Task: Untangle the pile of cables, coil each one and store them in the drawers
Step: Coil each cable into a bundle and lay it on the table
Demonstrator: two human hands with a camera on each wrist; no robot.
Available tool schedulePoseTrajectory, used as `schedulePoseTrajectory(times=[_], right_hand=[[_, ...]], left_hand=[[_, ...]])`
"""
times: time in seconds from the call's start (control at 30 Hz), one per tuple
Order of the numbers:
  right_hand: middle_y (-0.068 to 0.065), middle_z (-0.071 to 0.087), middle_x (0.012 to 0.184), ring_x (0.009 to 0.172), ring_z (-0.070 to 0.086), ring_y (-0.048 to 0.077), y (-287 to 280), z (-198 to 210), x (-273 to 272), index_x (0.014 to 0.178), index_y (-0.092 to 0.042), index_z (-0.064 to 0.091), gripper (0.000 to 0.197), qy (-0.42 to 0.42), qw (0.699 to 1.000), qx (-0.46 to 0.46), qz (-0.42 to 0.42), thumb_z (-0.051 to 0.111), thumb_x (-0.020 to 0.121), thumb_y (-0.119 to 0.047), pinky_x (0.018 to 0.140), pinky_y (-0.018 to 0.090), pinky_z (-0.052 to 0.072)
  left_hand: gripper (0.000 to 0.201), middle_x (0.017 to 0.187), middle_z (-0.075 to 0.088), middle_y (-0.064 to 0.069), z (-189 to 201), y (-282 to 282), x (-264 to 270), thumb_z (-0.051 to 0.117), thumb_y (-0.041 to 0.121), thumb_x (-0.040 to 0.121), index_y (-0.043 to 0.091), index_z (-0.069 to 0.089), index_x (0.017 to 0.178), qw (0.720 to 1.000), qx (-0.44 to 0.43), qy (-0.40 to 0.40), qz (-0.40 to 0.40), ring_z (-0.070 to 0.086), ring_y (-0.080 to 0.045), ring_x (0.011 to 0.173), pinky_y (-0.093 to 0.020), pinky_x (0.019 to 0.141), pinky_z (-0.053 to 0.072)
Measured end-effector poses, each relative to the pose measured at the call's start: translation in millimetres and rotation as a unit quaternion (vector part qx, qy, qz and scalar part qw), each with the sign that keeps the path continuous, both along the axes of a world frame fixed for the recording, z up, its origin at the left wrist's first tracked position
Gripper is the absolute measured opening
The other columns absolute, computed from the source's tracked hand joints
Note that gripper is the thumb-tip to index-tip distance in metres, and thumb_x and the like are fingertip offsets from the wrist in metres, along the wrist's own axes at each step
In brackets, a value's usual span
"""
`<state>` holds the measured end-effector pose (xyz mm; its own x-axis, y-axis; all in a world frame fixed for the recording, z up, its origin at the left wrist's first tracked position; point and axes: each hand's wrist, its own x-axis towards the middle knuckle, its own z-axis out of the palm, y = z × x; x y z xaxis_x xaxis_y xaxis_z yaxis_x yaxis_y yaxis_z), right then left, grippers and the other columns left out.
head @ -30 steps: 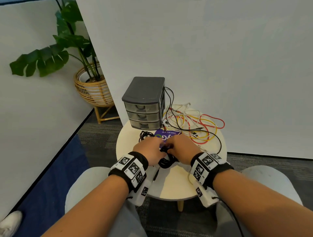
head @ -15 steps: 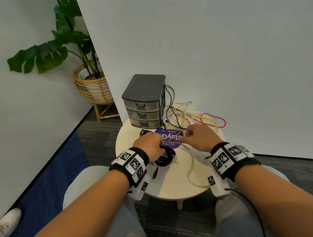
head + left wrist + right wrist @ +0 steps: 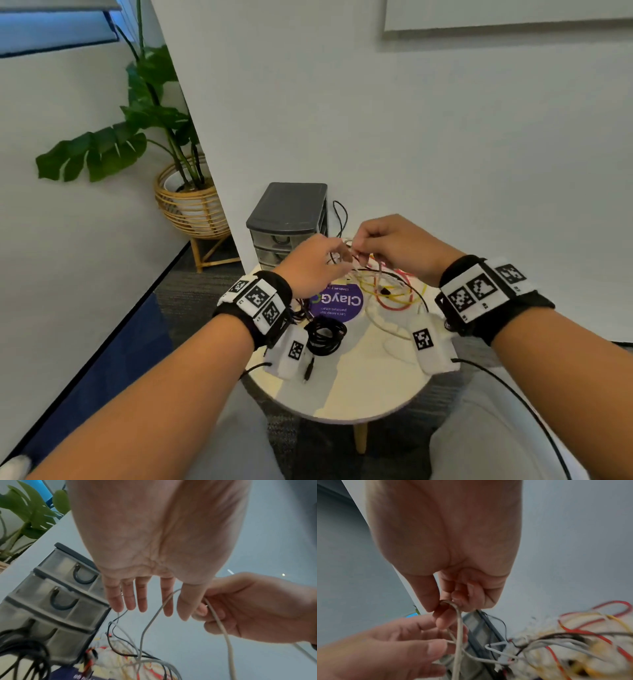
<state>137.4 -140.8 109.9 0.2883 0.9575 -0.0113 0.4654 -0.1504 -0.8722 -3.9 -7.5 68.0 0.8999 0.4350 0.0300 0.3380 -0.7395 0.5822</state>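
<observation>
Right grip (image 3: 453, 601) pinches white cable (image 3: 458, 635) above purple "ClayG" sticker (image 3: 337, 303).

Drawer unit (image 3: 287, 219) behind coiled cable (image 3: 323, 335), cable pile (image 3: 387, 291) seemingly right, on table (image 3: 359, 394).

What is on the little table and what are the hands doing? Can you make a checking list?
Surface: round pale table.
Job's things: grey drawers, all closed; black coil lying coiled.
Clutter: purple sticker.
Grippers: right hand pinches white cable; left hand, fingers straight, touches it.
Cables: tangled pile, red, yellow, white, black.
Surroundings: potted plant, white walls.
</observation>
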Motion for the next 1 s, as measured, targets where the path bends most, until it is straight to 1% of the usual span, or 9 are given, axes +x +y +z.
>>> schedulePoseTrajectory(times=[0.1, 0.17, 0.27, 0.4, 0.5, 0.67, 0.73, 0.83, 1.0], right_hand=[[0.009, 0.066, 0.074, 0.053, 0.043, 0.004, -0.9, 35.9, 1.7, 0.08, -0.009, 0.069, 0.022, 0.027, 0.999, 0.046, -0.008, 0.056, 0.098, -0.008, 0.05, 0.015, 0.033], [0.008, 0.066, 0.074, 0.058, 0.04, 0.009, -0.2, 53.6, 4.0, 0.082, -0.009, 0.069, 0.021, 0.028, 0.997, 0.071, -0.01, 0.057, 0.099, -0.011, 0.052, 0.02, 0.03], [0.006, 0.067, 0.075, 0.061, 0.041, 0.01, -0.5, 73.5, 5.9, 0.082, -0.011, 0.07, 0.022, 0.017, 0.994, 0.106, -0.014, 0.056, 0.1, -0.013, 0.054, 0.021, 0.031], [0.005, 0.068, 0.082, 0.069, 0.043, 0.011, -2.1, 91.1, 8.4, 0.081, -0.019, 0.069, 0.024, 0.012, 0.989, 0.146, -0.02, 0.055, 0.1, -0.017, 0.06, 0.025, 0.032], [0.003, 0.067, 0.086, 0.071, 0.044, 0.011, -4.6, 103.0, 10.5, 0.082, -0.022, 0.068, 0.024, 0.051, 0.981, 0.187, -0.026, 0.054, 0.102, -0.019, 0.061, 0.025, 0.032], [-0.001, 0.067, 0.086, 0.071, 0.047, 0.009, -10.3, 122.4, 17.8, 0.084, -0.026, 0.066, 0.023, 0.143, 0.948, 0.273, -0.075, 0.053, 0.104, -0.023, 0.06, 0.023, 0.034], [-0.001, 0.067, 0.086, 0.072, 0.049, 0.01, -10.2, 121.7, 22.3, 0.086, -0.025, 0.066, 0.022, 0.119, 0.95, 0.266, -0.111, 0.053, 0.104, -0.025, 0.062, 0.024, 0.035], [-0.001, 0.068, 0.085, 0.072, 0.052, 0.012, -8.2, 105.7, 27.7, 0.089, -0.024, 0.068, 0.021, 0.077, 0.964, 0.213, -0.143, 0.053, 0.103, -0.025, 0.063, 0.026, 0.039], [0.003, 0.068, 0.088, 0.078, 0.058, 0.017, -7.8, 63.0, 37.2, 0.093, -0.017, 0.068, 0.026, 0.06, 0.973, 0.115, -0.19, 0.046, 0.106, -0.023, 0.065, 0.027, 0.045]], left_hand=[[0.01, 0.096, 0.057, 0.006, 16.0, 4.5, 1.3, 0.059, 0.03, 0.102, 0.023, 0.064, 0.096, 0.999, -0.016, -0.033, 0.022, 0.057, -0.016, 0.091, -0.031, 0.078, 0.042], [0.013, 0.099, 0.062, 0.006, 21.1, 6.9, 0.7, 0.057, 0.029, 0.103, 0.019, 0.065, 0.099, 0.998, -0.037, -0.047, 0.024, 0.059, -0.015, 0.097, -0.032, 0.084, 0.044], [0.014, 0.104, 0.068, 0.003, 23.8, 8.8, 0.1, 0.056, 0.029, 0.103, 0.018, 0.066, 0.102, 0.994, -0.072, -0.069, 0.036, 0.063, -0.014, 0.1, -0.031, 0.088, 0.047], [0.014, 0.1, 0.069, 0.002, 25.8, 7.5, -1.2, 0.056, 0.029, 0.102, 0.019, 0.066, 0.1, 0.991, -0.085, -0.087, 0.049, 0.063, -0.015, 0.099, -0.029, 0.085, 0.046], [0.015, 0.101, 0.069, -0.002, 24.1, 5.1, -4.3, 0.055, 0.028, 0.103, 0.016, 0.065, 0.1, 0.99, -0.085, -0.091, 0.062, 0.063, -0.019, 0.099, -0.03, 0.085, 0.046], [0.022, 0.095, 0.066, -0.007, 19.6, 6.6, -12.4, 0.05, 0.027, 0.105, 0.013, 0.065, 0.097, 0.991, -0.079, -0.079, 0.075, 0.059, -0.024, 0.087, -0.041, 0.082, 0.046], [0.025, 0.09, 0.064, 0.0, 21.6, 8.4, -14.7, 0.047, 0.026, 0.106, 0.015, 0.066, 0.095, 0.99, -0.072, -0.086, 0.089, 0.058, -0.019, 0.084, -0.039, 0.079, 0.044], [0.031, 0.091, 0.07, -0.003, 25.3, 12.8, -15.7, 0.045, 0.025, 0.105, 0.015, 0.069, 0.088, 0.983, -0.071, -0.116, 0.122, 0.065, -0.024, 0.088, -0.045, 0.085, 0.051], [0.03, 0.083, 0.076, 0.001, 31.9, 18.1, -18.5, 0.042, 0.026, 0.107, 0.02, 0.068, 0.092, 0.951, -0.124, -0.208, 0.19, 0.073, -0.019, 0.085, -0.046, 0.089, 0.058]])
